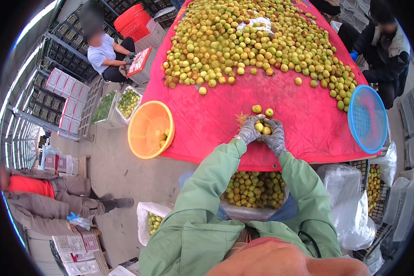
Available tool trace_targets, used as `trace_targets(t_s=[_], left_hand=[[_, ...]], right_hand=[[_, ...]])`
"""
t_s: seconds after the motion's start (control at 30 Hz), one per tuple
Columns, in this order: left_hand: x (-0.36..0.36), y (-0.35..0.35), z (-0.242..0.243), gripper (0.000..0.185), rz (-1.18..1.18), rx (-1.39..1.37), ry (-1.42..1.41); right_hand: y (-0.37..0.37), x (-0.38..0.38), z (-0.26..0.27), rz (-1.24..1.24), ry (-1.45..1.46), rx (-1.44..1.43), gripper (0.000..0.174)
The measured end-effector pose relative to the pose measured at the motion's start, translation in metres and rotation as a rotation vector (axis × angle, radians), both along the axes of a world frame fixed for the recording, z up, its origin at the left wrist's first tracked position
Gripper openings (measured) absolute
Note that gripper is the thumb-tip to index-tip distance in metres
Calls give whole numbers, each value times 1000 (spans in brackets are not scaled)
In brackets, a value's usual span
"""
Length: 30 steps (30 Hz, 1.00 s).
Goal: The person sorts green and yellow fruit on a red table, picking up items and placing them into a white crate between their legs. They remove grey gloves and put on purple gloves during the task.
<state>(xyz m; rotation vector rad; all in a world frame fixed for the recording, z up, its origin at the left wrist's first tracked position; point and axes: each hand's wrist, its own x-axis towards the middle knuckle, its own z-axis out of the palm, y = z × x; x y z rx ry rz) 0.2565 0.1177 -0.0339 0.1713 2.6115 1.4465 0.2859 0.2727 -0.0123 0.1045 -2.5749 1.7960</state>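
Observation:
My left hand (250,129) and my right hand (274,135), both in grey knit gloves, are cupped together near the front edge of the red quilted cloth (207,127). Between them they hold several small yellow-green fruits (263,128), which look like jujubes. Two loose fruits (256,109) lie just beyond my fingertips. A large heap of the same fruit (234,45) covers the far part of the cloth, with a piece of white plastic (257,24) among it. Below the table's front edge, a crate of fruit (255,191) stands between my legs.
An orange plastic basket (138,129) holding a few fruits is at the table's left corner; a blue plastic basket (368,119) is at the right. One person (101,51) sits at left, another (48,196) stands lower left, and a third (386,58) is at right. Plastic-wrapped crates (345,193) stand right of me.

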Motion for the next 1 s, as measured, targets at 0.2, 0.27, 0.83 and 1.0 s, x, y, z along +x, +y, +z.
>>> trace_targets(t_s=[0.2,0.27,0.83,1.0], left_hand=[[-1,5,-19,65,36,412,-114],[4,9,-8,65,55,483,-171],[324,7,-54,49,935,796,-775],[320,-32,-140,57,897,765,-711]], right_hand=[[-8,7,-21,-94,-25,-268,54],[-9,10,-24,-106,-24,-371,50],[-25,224,-102,382,-1047,-293,57],[-56,212,-152,180,-835,-325,49]])
